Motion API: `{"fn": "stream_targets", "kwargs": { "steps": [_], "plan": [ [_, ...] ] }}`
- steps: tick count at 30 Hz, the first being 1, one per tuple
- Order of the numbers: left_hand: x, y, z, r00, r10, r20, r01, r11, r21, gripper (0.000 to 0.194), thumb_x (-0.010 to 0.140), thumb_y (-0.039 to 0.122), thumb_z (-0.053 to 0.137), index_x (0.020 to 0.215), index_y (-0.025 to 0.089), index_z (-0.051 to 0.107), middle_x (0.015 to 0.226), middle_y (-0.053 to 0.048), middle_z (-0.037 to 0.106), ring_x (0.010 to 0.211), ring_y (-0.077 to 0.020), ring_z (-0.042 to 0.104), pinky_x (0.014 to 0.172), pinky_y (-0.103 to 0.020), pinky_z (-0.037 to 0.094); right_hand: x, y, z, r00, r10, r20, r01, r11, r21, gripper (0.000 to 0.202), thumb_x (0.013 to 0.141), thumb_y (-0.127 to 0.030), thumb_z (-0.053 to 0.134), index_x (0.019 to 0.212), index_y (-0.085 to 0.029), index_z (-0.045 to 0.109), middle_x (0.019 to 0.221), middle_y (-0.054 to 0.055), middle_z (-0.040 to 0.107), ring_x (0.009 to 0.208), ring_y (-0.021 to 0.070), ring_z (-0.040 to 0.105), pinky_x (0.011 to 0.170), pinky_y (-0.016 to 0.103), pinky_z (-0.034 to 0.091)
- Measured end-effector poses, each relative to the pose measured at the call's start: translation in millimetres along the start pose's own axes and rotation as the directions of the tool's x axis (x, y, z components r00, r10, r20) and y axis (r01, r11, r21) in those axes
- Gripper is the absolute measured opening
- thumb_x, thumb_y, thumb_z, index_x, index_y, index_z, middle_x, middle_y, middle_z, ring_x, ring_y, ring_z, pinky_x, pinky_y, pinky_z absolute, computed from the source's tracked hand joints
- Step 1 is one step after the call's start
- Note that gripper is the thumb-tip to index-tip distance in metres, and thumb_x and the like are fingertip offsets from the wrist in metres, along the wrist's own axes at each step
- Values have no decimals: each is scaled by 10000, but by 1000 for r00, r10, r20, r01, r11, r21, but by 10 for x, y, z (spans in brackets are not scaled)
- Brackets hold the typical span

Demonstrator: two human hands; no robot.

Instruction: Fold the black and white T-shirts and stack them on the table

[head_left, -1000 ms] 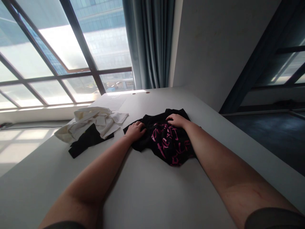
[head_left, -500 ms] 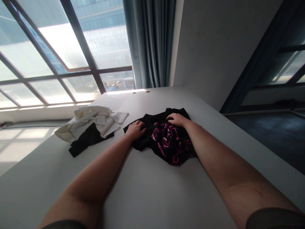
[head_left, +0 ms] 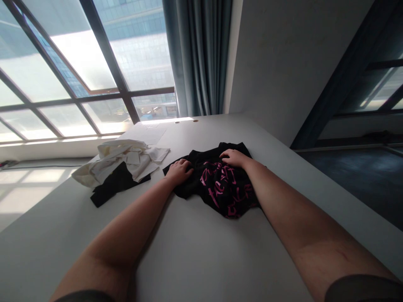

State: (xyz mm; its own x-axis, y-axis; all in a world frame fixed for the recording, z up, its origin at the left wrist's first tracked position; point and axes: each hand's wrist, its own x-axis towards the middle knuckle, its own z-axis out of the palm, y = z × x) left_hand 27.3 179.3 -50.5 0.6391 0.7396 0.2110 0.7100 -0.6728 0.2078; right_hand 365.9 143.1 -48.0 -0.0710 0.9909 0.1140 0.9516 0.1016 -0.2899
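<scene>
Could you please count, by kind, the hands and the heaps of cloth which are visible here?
Hands: 2 (left hand, right hand)
Heaps of cloth: 2 (black heap with pink letters, white-and-black heap)
Total: 4

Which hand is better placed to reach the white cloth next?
Probably your left hand: it rests on the pink-lettered black garment, closer to the white cloth than your right hand.

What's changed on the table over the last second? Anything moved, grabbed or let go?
Nothing visibly changed. The left hand and right hand still rest on the crumpled black garment with pink lettering; the white cloth and black cloth lie as before.
</scene>
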Motion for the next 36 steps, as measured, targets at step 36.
{"fn": "stream_targets", "kwargs": {
  "steps": [36],
  "plan": [
    [-488, 1113, -274, 899, 409, 157, -417, 909, 20, 608, 1001, 727, 381, 1266, 257, 662, 1237, -146, 664, 1140, -355, 666, 1006, -496, 533, -151, -408, -187, 986, 27, 164, -37, 998, 55, 474, 985, -555, 546, 734, -187, 705, 713, 32, 686, 692, 179, 621, 665, 281, 411]
  ]
}}
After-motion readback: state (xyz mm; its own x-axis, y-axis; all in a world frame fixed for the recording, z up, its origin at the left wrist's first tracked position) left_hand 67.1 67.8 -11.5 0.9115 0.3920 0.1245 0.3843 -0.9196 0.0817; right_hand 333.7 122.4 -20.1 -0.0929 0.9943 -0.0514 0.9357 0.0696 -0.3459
